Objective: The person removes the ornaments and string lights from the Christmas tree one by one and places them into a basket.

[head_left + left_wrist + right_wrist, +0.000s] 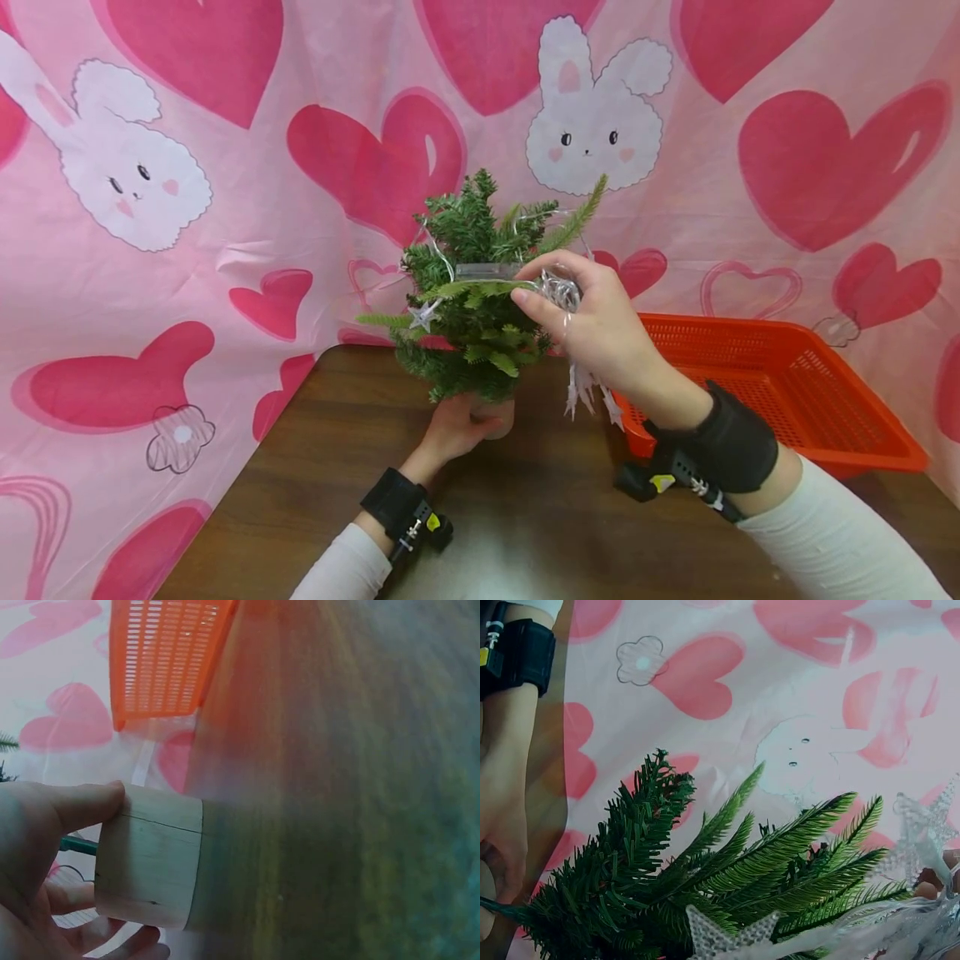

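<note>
A small artificial Christmas tree (pixel 480 333) stands on the table with a pale wooden base (pixel 150 859). My left hand (pixel 453 429) grips that base, thumb on one side and fingers on the other. My right hand (pixel 600 321) is at the tree's right side, holding a bunched string of star lights (pixel 560 293) with curled fingers. Its fingertips are right at a clear oblong case (pixel 486 272) lying across the branches. Several stars dangle below the hand, and one clear star (pixel 423 315) hangs at the left branches. In the right wrist view another star (pixel 731 934) lies against the foliage.
An orange perforated basket (pixel 780 333) stands on the right of the brown wooden table (pixel 570 533), close to my right forearm. A pink cloth (pixel 480 142) with hearts and rabbits hangs behind the table.
</note>
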Tool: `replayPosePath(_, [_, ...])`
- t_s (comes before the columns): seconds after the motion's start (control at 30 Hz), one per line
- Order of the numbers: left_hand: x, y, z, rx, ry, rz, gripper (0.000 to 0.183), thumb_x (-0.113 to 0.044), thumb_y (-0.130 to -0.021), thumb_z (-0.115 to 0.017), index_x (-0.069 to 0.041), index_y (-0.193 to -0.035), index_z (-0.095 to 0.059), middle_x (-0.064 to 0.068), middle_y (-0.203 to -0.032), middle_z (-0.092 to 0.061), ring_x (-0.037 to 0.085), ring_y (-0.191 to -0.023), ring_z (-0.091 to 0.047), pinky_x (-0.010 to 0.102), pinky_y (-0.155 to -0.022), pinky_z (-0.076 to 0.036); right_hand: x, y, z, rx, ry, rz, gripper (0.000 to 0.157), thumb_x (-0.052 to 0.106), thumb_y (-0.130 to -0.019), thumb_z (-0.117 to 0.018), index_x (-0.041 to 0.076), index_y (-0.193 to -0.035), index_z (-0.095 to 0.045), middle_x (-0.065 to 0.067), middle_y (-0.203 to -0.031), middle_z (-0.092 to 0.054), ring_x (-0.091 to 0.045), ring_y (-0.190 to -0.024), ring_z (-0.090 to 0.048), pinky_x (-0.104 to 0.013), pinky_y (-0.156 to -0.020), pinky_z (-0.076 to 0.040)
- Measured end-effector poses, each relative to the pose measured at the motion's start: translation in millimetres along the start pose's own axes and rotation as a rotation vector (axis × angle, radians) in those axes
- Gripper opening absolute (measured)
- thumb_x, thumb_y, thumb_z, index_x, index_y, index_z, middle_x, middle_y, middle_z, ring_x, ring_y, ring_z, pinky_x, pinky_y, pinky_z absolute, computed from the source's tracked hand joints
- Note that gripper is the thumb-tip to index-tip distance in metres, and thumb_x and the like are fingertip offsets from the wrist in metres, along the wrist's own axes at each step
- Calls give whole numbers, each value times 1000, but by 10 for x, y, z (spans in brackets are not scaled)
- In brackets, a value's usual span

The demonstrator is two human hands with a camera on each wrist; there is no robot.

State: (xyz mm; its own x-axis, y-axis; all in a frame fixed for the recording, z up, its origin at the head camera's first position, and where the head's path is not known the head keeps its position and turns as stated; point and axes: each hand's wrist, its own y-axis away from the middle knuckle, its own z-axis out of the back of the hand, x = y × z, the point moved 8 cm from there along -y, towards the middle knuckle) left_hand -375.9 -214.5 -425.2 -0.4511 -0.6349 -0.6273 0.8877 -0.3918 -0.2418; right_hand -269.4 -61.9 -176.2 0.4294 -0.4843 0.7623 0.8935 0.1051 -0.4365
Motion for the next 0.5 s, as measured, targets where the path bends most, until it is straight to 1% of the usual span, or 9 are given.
replayPosePath(0.03, [-3, 0, -4, 8, -6, 3, 52, -36, -89, -71, -3, -128, -61, 20, -119, -67, 42, -110, -62, 53, -91, -50, -2, 1, 17, -8, -6, 2, 23, 33, -91, -71, 21, -111, -67, -1, -139, -56, -23, -110, -61, -44, -79, -55])
replayPosePath(0.07, [-6, 1, -7, 21, -7, 7, 53, -36, -89, -71, -3, -129, -61, 21, -120, -67, 43, -111, -62, 54, -91, -50, 0, 4, 34, -14, -12, 3, 22, 34, -91, -71, 21, -109, -67, 0, -136, -57, -24, -101, -63, -43, -74, -56])
replayPosePath(0.1, [-8, -4, -7, 33, -3, 4, 54, -36, -89, -70, -3, -131, -60, 22, -122, -66, 43, -112, -61, 54, -91, -50, 7, 6, 51, -21, -17, 7, 22, 35, -91, -71, 21, -107, -67, 0, -131, -59, -25, -94, -65, -41, -74, -55])
replayPosePath(0.17, [1, -21, -12, 70, 34, 5, 53, -35, -90, -69, -5, -133, -59, 21, -123, -66, 41, -112, -62, 52, -90, -51, 41, 5, 94, -47, -18, 29, 22, 36, -90, -72, 18, -103, -69, 2, -121, -63, -18, -111, -56, -39, -82, -52])
replayPosePath(0.27, [63, -48, -7, 114, 140, 37, 55, -33, -90, -70, -10, -138, -54, 17, -129, -64, 35, -112, -62, 46, -87, -51, 85, 3, 134, -57, -22, 50, 21, 35, -90, -72, 17, -99, -71, -1, -110, -64, -19, -92, -56, -33, -67, -50])
replayPosePath(0.3, [80, -61, -2, 119, 181, 40, 58, -31, -89, -71, -13, -141, -51, 15, -132, -62, 33, -114, -61, 44, -87, -51, 93, 1, 143, -60, -24, 54, 20, 35, -90, -72, 16, -98, -71, -2, -107, -65, -19, -91, -56, -32, -66, -50])
replayPosePath(0.33, [99, -73, -4, 129, 220, 48, 60, -30, -89, -72, -14, -142, -49, 13, -136, -59, 30, -117, -59, 42, -89, -50, 100, -2, 154, -64, -22, 62, 20, 34, -90, -73, 16, -97, -71, -3, -104, -65, -19, -89, -55, -32, -65, -50])
replayPosePath(0.4, [130, -93, -6, 147, 307, 70, 66, -28, -89, -73, -16, -146, -43, 11, -143, -53, 29, -124, -55, 43, -95, -48, 110, -4, 172, -72, -19, 77, 18, 32, -90, -73, 15, -96, -72, -4, -99, -65, -21, -79, -56, -30, -58, -50])
replayPosePath(0.5, [161, -110, -23, 197, 384, 100, 71, -26, -90, -71, -17, -151, -35, 10, -152, -43, 30, -136, -46, 49, -107, -41, 136, -3, 203, -101, 1, 118, 17, 28, -89, -75, 12, -95, -74, -2, -98, -64, -18, -79, -59, -25, -58, -52])
